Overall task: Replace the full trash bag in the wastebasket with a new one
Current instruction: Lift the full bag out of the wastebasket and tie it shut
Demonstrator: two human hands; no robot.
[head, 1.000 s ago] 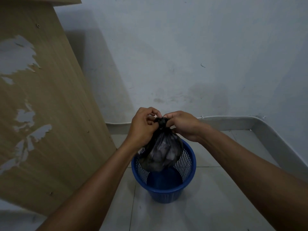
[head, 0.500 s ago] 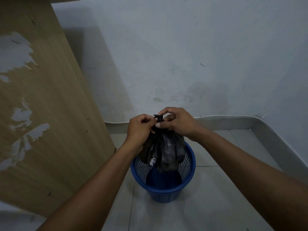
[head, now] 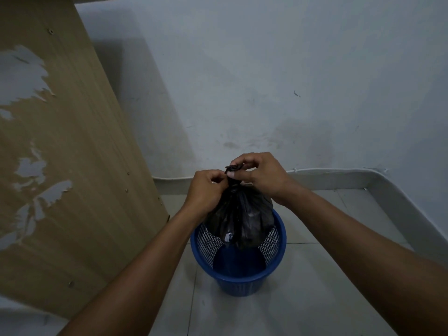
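A full black trash bag [head: 240,217] hangs above a blue mesh wastebasket [head: 238,281] on the tiled floor, its bottom just inside the rim. My left hand [head: 206,190] grips the bag's gathered neck from the left. My right hand [head: 259,174] pinches the twisted top of the bag between thumb and fingers, slightly higher than the left. The basket's dark blue bottom shows below the bag.
A worn wooden cabinet side [head: 72,166] with peeled patches stands close on the left. A grey wall [head: 266,81] with a white baseboard [head: 339,175] runs behind and to the right. Pale floor tiles [head: 315,299] surround the basket.
Both hands have risen a little with the bag's neck. My right hand has moved up over the twisted top, and the bag hangs higher above the basket.
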